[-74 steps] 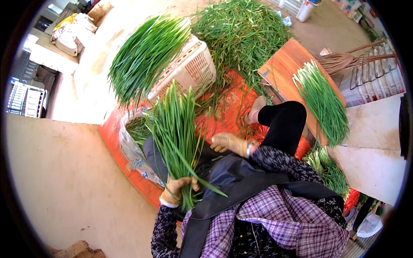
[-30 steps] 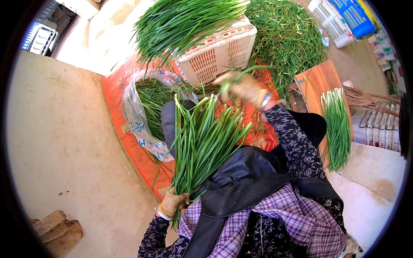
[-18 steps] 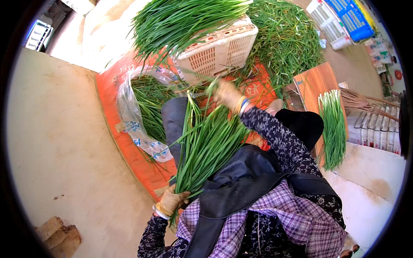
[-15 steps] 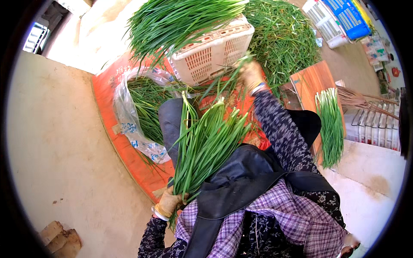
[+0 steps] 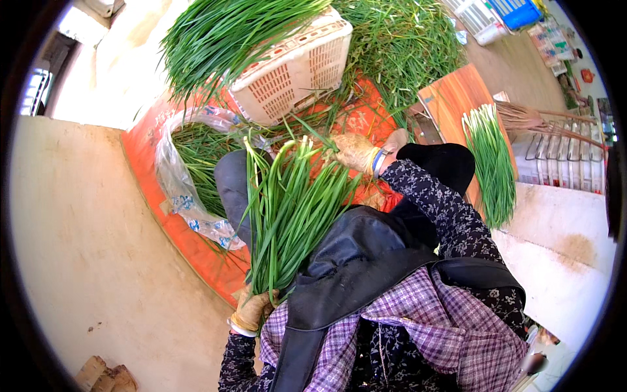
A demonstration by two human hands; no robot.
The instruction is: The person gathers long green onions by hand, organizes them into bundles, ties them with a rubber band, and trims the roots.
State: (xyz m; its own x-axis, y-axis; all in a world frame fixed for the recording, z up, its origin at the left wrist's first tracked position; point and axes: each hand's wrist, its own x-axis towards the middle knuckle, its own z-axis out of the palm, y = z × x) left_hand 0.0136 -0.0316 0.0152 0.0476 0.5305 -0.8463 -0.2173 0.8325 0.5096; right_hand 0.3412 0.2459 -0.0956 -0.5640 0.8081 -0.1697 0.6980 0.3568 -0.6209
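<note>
My left hand [image 5: 251,310], in a tan glove, is closed round the leaf-tip end of a bundle of garlic chives [image 5: 287,215] that lies fanned across my lap, its pale stem ends pointing away from me. Beside those stem ends is my right hand [image 5: 353,153], also gloved, its fingers pinched on a few loose chive leaves [image 5: 315,132]. The glove partly hides the fingertips. A neat bunch of chives [image 5: 490,163] rests on a wooden board [image 5: 452,98] to my right.
More chives [image 5: 228,39] are heaped on an upturned white plastic crate [image 5: 294,72] ahead. Loose green trimmings [image 5: 405,52] are piled behind it. A clear plastic bag [image 5: 171,173] with chive scraps lies left on the orange mat [image 5: 147,153]. A twig broom [image 5: 522,117] is at right.
My right hand has come back from beside the crate toward the bundle's stem ends. The left hand keeps its grip, and the whole view has shifted slightly.
</note>
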